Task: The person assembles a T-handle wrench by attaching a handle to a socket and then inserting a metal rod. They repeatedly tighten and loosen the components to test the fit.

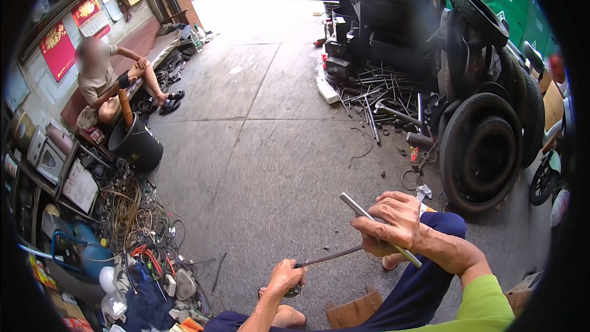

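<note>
My right hand [393,221] is wrapped round a silver metal bar [351,201], which slants across the palm and sticks out at both ends. A thin dark rod [335,256] runs from under this hand down to my left hand. Whether rod and bar are one tool is hidden by the fingers. My left hand [286,276] is closed round the rod's lower end, low over the floor. Just below it shows part of a dark round metal piece [293,292], mostly covered by the hand. A brown flat piece [354,312] lies between my feet.
Tyres and a wheel [482,150] stand at the right, beside a heap of metal rods and tools [393,95]. Tangled cables [132,215] and a black bucket [136,147] crowd the left. A person [104,80] sits on a bench at the far left.
</note>
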